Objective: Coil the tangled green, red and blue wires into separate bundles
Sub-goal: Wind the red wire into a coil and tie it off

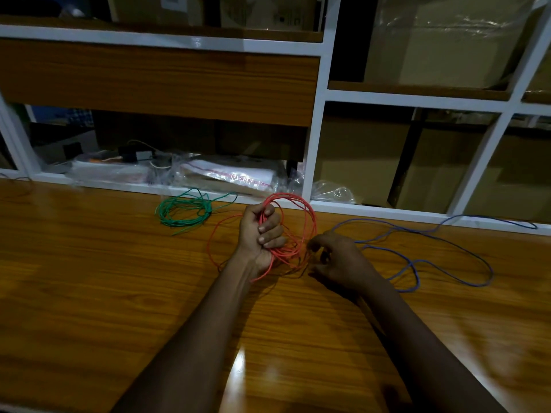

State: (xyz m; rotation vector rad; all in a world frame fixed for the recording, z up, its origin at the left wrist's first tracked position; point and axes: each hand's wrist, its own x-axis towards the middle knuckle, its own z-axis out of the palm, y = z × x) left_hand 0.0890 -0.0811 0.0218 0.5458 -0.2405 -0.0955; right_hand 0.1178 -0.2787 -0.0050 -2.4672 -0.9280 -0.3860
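Fingers' far left: green wire [180, 224] is lying coiled on the bench [119, 278], apparently a finished bundle.
Left fingers [269, 231]: gripping the gathered red wire [281, 254] loops so they cannot spring apart.
Right fingers [320, 241]: pinching a red strand just beside, likely feeding another turn.
Fingers' right: blue wire [491, 272] is sprawling loose, not yet coiled.

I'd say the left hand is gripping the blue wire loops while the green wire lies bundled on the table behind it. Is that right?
Not quite. The head view shows the left hand gripping loops of the red wire, not blue. The blue wire lies loose on the table to the right. The green wire does lie bundled on the table behind the hand.
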